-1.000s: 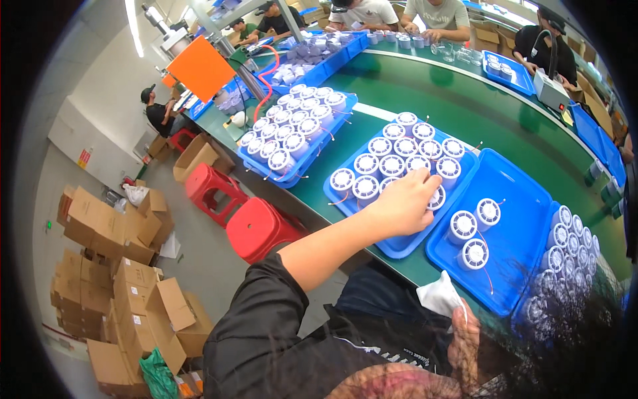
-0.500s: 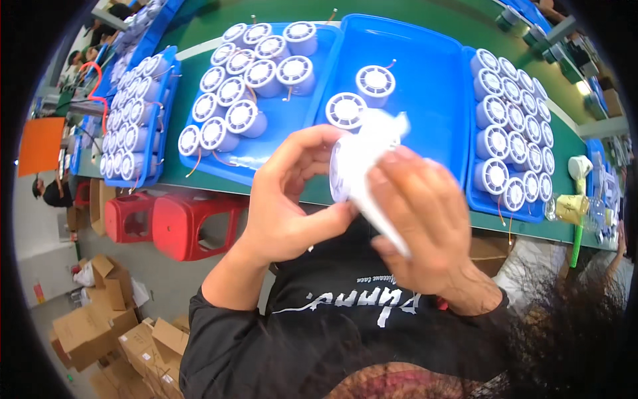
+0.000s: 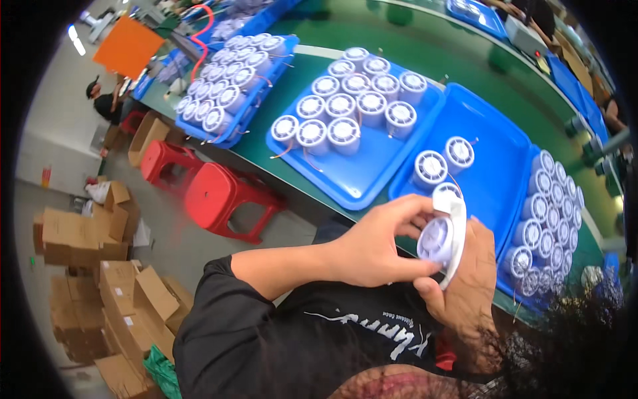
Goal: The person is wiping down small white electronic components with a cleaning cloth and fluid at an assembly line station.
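White cylinder [image 3: 435,241] sits between left fingers [image 3: 412,207] and right hand [image 3: 470,282].

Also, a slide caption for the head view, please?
Left fingers hold a white round part beside right fingers, near blue trays of white cylinders.

A red stool [image 3: 207,194] stands just beside another stool [image 3: 157,157] on the grey floor [image 3: 166,253]. Cardboard boxes [image 3: 74,229] pile up at the left, a green bag [image 3: 161,372] near them. A red hose [image 3: 204,49] curves near an orange panel [image 3: 128,48]; beyond is a capped person [image 3: 106,105].
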Available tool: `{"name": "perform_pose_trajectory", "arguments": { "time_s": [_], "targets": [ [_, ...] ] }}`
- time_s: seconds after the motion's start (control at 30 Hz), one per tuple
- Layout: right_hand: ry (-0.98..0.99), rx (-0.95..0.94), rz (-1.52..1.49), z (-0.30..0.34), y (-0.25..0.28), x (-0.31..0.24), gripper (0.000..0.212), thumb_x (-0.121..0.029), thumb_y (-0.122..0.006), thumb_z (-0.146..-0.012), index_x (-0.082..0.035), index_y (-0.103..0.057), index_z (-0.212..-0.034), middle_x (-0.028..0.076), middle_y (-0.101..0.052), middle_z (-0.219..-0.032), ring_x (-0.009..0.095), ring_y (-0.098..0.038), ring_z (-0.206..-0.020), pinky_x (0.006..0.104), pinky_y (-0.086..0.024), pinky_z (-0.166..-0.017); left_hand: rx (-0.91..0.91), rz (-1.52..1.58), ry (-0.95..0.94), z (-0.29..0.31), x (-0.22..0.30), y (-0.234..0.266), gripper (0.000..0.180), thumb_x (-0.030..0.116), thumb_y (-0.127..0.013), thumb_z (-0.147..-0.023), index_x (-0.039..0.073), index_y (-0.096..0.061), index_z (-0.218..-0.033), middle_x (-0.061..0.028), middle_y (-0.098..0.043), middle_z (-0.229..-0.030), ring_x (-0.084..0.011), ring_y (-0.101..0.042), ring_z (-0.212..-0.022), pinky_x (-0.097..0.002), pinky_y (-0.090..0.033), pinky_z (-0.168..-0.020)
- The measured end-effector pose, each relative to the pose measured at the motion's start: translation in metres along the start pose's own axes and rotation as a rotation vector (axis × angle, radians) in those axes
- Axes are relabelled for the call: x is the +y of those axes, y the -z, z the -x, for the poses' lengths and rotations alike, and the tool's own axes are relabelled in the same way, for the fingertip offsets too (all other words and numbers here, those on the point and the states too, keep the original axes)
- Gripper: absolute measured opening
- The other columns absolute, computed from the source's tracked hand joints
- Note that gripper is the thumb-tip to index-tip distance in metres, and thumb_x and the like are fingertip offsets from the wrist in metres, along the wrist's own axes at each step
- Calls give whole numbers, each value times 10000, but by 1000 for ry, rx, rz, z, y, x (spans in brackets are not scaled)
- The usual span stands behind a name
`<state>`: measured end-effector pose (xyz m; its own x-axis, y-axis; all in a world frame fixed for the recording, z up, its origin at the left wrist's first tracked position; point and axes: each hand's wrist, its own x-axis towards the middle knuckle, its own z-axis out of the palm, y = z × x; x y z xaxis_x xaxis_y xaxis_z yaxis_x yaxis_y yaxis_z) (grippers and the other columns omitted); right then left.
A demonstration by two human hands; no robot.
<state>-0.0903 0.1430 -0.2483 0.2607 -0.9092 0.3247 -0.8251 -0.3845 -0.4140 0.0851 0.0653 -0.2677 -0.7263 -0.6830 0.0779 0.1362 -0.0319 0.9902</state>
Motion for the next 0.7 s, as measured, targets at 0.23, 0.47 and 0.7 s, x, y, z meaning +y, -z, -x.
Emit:
{"name": "perform_pose_trajectory", "arguments": {
  "time_s": [0.23, 0.47, 0.7],
  "targets": [
    [-146, -223, -486, -3, -5, 13, 639, -583, -510, -897, 9, -559, -1133, 186, -599, -1012, 390, -560, -936, 436, -459, -818, -183, -702, -391, 6, 13, 18, 554, 109, -765, -697, 20, -557, -1203, -161, -575, -1113, -323, -588, -992, -383, -498, -849],
    [-392, -644, -1296, 7, -10, 32, 795, -668, -257, -960, 12, -595, -1194, 112, -659, -1052, 198, -610, -940, 332, -481, -832, -416, -648, -421, 7, 25, 19, 570, 80, -756, -674, 36, -568, -1210, -132, -566, -1135, -307, -592, -1024, -376, -526, -807],
    [-925, -476, -1689, 28, -15, 6, 1024, -814, -187, -857, 64, -549, -1239, 152, -641, -1162, 237, -628, -1072, 350, -496, -926, -392, -371, -276, 6, 19, 21, 559, 67, -783, -707, 51, -603, -1236, -119, -605, -1132, -305, -606, -1016, -383, -506, -860]
  ]
}}
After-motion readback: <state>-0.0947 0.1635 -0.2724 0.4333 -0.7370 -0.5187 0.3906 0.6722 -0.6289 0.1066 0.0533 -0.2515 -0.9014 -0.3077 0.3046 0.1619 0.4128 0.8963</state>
